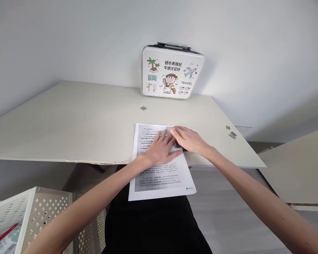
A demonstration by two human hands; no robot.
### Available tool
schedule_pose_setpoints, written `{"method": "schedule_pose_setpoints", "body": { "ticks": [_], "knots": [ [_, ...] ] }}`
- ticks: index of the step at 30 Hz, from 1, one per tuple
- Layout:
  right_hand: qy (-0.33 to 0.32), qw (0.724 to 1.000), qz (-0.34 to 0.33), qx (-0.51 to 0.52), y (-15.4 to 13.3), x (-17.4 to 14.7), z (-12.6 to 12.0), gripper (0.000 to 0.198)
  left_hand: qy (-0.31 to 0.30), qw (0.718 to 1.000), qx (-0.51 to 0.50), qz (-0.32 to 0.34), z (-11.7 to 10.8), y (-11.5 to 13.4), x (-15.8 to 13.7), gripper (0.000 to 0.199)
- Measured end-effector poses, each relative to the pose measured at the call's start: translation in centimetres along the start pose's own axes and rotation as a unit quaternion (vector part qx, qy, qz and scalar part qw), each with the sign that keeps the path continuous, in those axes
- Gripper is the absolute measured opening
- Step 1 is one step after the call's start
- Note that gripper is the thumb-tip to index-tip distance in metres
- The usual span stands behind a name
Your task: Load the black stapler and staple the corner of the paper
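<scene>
Sheet of printed paper lies face up at the front edge of the counter. Its upper part rests on the surface; its lower part projects past the edge, above the black clothing on the person's lap. Text lines cover most of the page, on a grey-shaded field.

Left hand: palm down on the sheet, fingers extended and spread toward the top margin, thumb pointing right. It grips nothing and bears flat on the page.

Right hand: fingers bent and closed over a dark object at the upper right edge of the sheet. Most of this object is covered, so its full shape cannot be determined. The fingertips are near those of the left hand.

Surrounding items: a white case with cartoon prints and the word TRAVEL stands at the rear of the counter, close to the wall. Small grey strips lie between case and sheet; further grey pieces lie near the right edge. A perforated white basket is positioned at lower left, below counter level.
</scene>
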State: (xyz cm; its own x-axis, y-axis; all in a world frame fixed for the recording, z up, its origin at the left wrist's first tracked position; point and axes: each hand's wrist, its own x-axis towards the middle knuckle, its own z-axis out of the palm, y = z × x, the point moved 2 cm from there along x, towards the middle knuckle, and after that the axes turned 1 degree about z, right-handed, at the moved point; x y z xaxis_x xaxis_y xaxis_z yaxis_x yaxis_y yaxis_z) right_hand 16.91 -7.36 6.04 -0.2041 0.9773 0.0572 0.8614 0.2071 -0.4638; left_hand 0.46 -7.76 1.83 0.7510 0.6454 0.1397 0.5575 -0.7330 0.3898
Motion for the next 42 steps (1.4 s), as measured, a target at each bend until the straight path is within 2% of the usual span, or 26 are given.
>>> {"method": "schedule_pose_setpoints", "body": {
  "ticks": [4,9,13,17,26,39,42],
  "knots": [
    [-0.001,1.000,0.003,-0.017,-0.2,0.1,0.2,0.048,0.003,1.000,0.001,0.000,0.0,0.0,0.0,0.084],
    [-0.039,0.998,0.027,-0.040,-1.0,0.0,-0.4,0.050,-0.022,1.000,0.016,-0.015,-0.2,0.1,-0.1,0.086],
    [-0.069,0.997,0.037,-0.017,-1.3,-0.3,-1.3,0.052,-0.039,0.999,0.023,-0.025,-0.5,0.3,-0.2,0.086],
    [-0.062,0.997,0.048,0.006,-1.2,-0.4,-1.6,0.055,-0.045,0.998,0.025,-0.032,-0.6,0.4,-0.4,0.087],
    [-0.060,0.997,0.049,-0.011,-1.2,-0.3,-1.1,0.054,-0.039,0.999,0.022,-0.029,-0.4,0.4,-0.2,0.088],
    [-0.060,0.985,-0.021,-0.157,-0.7,0.1,0.4,0.050,-0.019,0.999,0.033,-0.019,0.4,-0.2,0.0,0.088],
    [-0.053,0.981,-0.018,-0.186,-0.4,0.3,0.8,0.052,-0.011,0.999,0.038,-0.011,0.8,-0.4,0.1,0.087]
  ]
}}
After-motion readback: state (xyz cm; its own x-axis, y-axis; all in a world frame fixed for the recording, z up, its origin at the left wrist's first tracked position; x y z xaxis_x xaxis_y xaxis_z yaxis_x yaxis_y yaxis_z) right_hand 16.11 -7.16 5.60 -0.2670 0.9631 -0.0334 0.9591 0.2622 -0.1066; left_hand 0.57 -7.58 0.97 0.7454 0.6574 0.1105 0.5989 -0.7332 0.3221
